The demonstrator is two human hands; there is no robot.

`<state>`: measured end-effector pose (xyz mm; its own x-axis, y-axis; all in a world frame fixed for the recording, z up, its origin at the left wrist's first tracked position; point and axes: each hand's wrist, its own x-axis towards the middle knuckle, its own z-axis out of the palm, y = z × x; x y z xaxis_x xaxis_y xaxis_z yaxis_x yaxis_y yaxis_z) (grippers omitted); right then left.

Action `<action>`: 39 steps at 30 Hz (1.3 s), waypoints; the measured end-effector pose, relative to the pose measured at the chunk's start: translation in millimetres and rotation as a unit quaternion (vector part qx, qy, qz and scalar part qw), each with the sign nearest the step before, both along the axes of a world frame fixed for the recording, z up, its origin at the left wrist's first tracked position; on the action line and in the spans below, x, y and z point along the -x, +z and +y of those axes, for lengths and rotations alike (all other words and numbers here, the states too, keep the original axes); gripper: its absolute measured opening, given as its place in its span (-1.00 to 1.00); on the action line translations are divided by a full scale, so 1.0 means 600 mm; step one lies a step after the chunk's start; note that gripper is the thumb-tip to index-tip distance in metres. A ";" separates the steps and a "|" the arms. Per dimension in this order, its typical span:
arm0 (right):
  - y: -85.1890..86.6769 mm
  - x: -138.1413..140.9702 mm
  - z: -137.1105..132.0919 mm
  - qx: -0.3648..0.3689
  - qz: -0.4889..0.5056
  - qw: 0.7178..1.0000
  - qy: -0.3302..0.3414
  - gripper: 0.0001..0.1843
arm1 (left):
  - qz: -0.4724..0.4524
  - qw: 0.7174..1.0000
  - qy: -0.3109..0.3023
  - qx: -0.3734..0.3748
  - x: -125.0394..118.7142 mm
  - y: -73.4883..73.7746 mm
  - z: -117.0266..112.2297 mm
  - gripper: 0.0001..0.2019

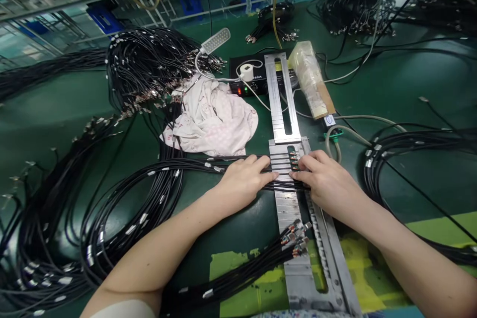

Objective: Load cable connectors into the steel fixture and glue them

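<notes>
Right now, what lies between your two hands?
The head view shows black cables across a metal jig, between your left hand and right hand.

Both bare arms reach in from the bottom corners of the head view and converge toward the middle. The left forearm (160, 253) rises from the lower left, and the right forearm (417, 268) comes up from the lower right. The left hand (242, 184) lies palm down, its fingers close together and gently curved, angled up and to the right. The right hand (328, 184) mirrors it, palm down, with its fingers bent more and angled up and to the left. The wrists stay low and nearly level with the backs of the hands. The two hands sit just beside each other, with their thumbs almost meeting, not touching.
</notes>
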<state>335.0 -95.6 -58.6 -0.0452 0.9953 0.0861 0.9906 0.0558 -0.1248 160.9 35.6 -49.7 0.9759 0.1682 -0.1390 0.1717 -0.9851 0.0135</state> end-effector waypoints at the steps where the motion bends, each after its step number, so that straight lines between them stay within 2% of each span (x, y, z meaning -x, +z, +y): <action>1: 0.001 0.001 0.002 0.003 -0.002 1.000 0.000 -0.54 | 0.003 1.000 -0.001 -0.003 0.001 0.002 -0.002 -0.55; 4: -0.002 0.000 0.006 0.004 0.014 1.000 -0.004 -0.54 | -0.003 1.000 0.003 -0.009 0.001 0.002 -0.008 -0.57; 7: -0.016 -0.015 0.004 -0.032 0.118 0.992 0.001 -0.51 | -0.035 0.999 -0.004 -0.012 -0.003 -0.007 -0.014 -0.68; 11: -0.021 -0.046 -0.003 -0.100 0.314 0.943 -0.037 -0.52 | -0.056 0.998 -0.025 0.006 -0.010 -0.018 -0.018 -0.75; 14: -0.013 -0.059 -0.007 -0.105 0.389 0.911 -0.086 -0.61 | -0.033 0.999 0.005 0.037 -0.012 -0.012 -0.019 -0.82; 16: -0.008 -0.060 -0.007 -0.098 0.393 0.910 -0.087 -0.64 | -0.010 0.999 0.029 0.038 -0.010 -0.004 -0.019 -0.86; 18: -0.004 -0.057 -0.008 -0.092 0.367 0.923 -0.076 -0.65 | 0.008 0.999 0.041 0.028 -0.008 0.003 -0.019 -0.89; 22: 0.004 -0.050 -0.013 -0.053 0.297 0.952 -0.054 -0.64 | 0.019 0.999 0.021 0.031 -0.004 0.012 -0.015 -0.91; 27: 0.017 -0.046 -0.023 0.024 0.233 0.971 -0.038 -0.65 | 0.014 0.987 0.025 0.158 0.001 0.021 0.007 -0.90; 30: 0.021 -0.045 -0.025 0.041 0.230 0.971 -0.053 -0.67 | 0.005 0.965 0.045 0.259 0.006 0.026 0.027 -0.87; 32: 0.023 -0.045 -0.027 0.065 0.245 0.965 -0.066 -0.69 | 0.000 0.952 0.052 0.300 0.008 0.028 0.035 -0.83; 35: 0.024 -0.043 -0.031 0.100 0.273 0.954 -0.076 -0.78 | 0.007 0.957 0.048 0.288 0.008 0.028 0.035 -0.80; 39: 0.026 -0.043 -0.034 0.093 0.289 0.947 -0.102 -0.88 | 0.022 0.975 0.106 0.193 0.004 0.025 0.022 -0.74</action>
<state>360.5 -115.8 -42.9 0.1508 0.9787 -0.1392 0.7421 -0.2051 -0.6381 158.7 48.9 -34.9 0.9170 0.2921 -0.2716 0.3788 -0.8510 0.3638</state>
